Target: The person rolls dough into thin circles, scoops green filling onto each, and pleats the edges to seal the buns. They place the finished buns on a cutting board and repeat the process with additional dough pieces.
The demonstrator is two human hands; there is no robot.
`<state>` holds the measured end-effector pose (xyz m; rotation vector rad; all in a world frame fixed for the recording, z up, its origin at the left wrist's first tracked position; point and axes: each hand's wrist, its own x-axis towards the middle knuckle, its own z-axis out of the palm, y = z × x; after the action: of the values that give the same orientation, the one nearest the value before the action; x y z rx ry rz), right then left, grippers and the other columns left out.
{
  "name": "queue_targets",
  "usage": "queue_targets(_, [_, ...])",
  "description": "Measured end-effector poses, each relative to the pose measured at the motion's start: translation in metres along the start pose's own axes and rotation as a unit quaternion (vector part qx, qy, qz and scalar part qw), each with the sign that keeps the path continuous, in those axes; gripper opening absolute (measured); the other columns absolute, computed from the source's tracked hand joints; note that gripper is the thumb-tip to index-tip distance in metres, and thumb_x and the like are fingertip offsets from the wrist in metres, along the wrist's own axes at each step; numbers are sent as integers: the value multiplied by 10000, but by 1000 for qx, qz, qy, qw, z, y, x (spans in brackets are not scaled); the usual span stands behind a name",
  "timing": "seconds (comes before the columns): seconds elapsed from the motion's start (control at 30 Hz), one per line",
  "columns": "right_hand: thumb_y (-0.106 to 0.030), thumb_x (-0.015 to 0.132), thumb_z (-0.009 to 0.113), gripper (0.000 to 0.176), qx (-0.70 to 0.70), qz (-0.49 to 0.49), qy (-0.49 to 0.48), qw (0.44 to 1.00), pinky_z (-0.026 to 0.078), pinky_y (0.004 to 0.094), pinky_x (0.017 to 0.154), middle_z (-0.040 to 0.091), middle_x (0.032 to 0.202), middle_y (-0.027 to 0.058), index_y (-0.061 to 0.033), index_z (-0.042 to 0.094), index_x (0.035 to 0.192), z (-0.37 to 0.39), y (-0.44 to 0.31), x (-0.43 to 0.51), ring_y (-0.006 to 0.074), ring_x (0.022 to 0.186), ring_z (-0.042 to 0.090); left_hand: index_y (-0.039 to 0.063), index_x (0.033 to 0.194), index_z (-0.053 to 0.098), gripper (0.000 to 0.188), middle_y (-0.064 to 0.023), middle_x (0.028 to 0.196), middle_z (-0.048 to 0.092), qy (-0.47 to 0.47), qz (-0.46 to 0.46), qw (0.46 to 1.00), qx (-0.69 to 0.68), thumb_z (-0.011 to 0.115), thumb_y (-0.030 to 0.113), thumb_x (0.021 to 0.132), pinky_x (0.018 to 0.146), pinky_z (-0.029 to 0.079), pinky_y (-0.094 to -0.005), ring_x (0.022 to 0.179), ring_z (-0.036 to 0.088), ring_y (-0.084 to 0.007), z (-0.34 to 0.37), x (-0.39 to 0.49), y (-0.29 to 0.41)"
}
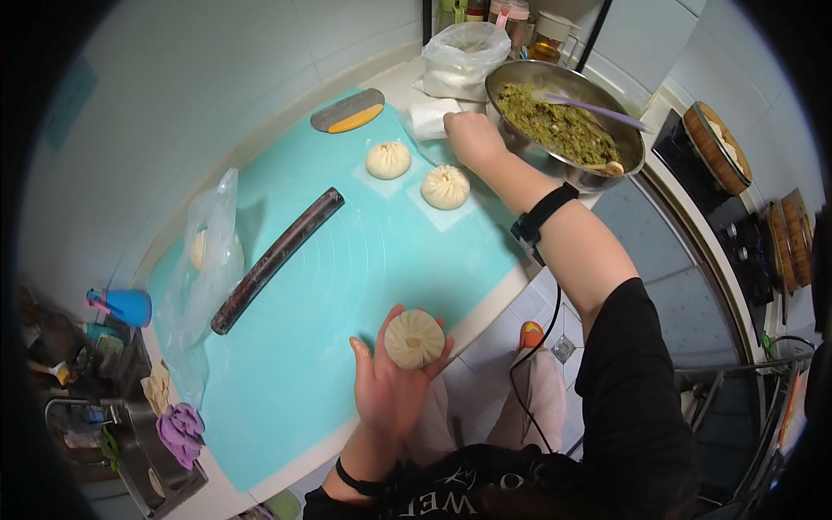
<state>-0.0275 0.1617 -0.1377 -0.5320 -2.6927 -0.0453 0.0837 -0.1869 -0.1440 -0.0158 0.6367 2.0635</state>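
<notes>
A pleated dough bun rests on the upturned palm and fingers of my left hand, above the front edge of the turquoise mat. My right hand reaches to a stack of white paper squares beside the steel bowl; its fingertips are hidden, so whether they pinch a sheet is unclear. Two more pleated buns, a left one and a right one, each sit on a paper square at the mat's far side. A dark rolling pin lies diagonally across the mat.
Green filling and a purple-handled spatula are in the steel bowl. A dough scraper lies at the back. Plastic film partly covers dough at left. The sink is lower left; a bamboo steamer stands right.
</notes>
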Motion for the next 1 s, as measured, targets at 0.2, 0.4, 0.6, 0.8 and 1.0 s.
queue_targets(0.2, [-51,769,661,112,140,-17,218,966,529,393,627,663,789,164,-46,641,878,-65,-4,-94,316,724,667,46,1484,198,773,-147,1406,400,21,21,999,-15,115,622,975,1125,296,-569,1333,376,-363,5,-6,-2])
queue_targets(0.4, [11,754,663,201,153,-141,142,968,567,354,738,707,1001,95,-47,635,943,-58,-14,-212,281,826,687,37,1480,202,769,-166,1418,380,9,49,998,-26,147,619,979,1127,299,-564,1334,369,-380,11,-9,-12])
queue_targets(0.6, [-33,767,642,290,156,-105,49,981,473,420,958,662,1145,129,-45,646,1057,-56,-8,-221,334,1115,578,38,1467,223,748,-190,1432,348,0,55,998,-32,173,608,985,1131,294,-563,1338,359,-383,21,-3,-20])
queue_targets(0.8, [-165,814,690,591,332,-67,11,941,398,428,1049,457,1412,167,-55,470,1352,-111,-46,-246,353,1312,406,41,1465,230,741,-191,1441,340,-11,25,999,-34,164,604,989,1135,279,-564,1342,353,-383,30,5,-31])
queue_targets(1.0, [-299,638,867,948,463,-110,-72,877,364,418,1078,426,1399,206,-26,375,1402,-130,-76,-252,384,1292,413,21,1496,163,802,-187,1482,321,-73,-10,997,0,101,629,977,1146,266,-486,1361,346,-337,38,1,-44])
